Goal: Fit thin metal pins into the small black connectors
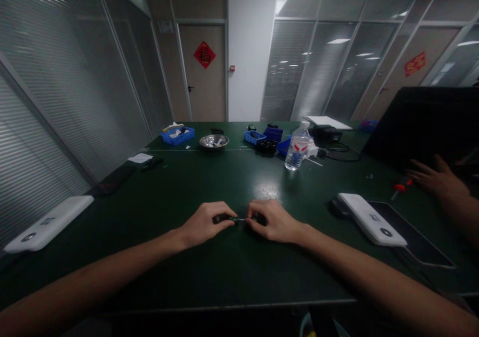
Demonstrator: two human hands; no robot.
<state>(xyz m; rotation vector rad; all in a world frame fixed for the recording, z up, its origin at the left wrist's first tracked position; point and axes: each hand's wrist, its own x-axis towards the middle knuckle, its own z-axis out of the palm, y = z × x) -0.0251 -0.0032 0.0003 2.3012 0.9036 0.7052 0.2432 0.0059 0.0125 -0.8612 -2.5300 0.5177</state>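
Observation:
My left hand [209, 221] is closed in a pinch just above the green table, holding a small dark piece with green on it [234, 219]. From that piece a thin metal shaft [240, 220] runs across to the fingertips of my right hand [273, 220]. Thumb and forefinger of the right hand are pressed together at the shaft's end. Something dark shows inside the right hand's grip, too blurred to name. Both hands face each other, a narrow gap apart, near the front middle of the table [209, 272].
A water bottle [297, 147] stands beyond my right hand. Further back are a metal bowl [213, 141] and blue trays [178, 135]. White power banks lie left [50, 223] and right [370, 220]. Another person's hand [436, 177] is near a red-and-black screwdriver [401, 186].

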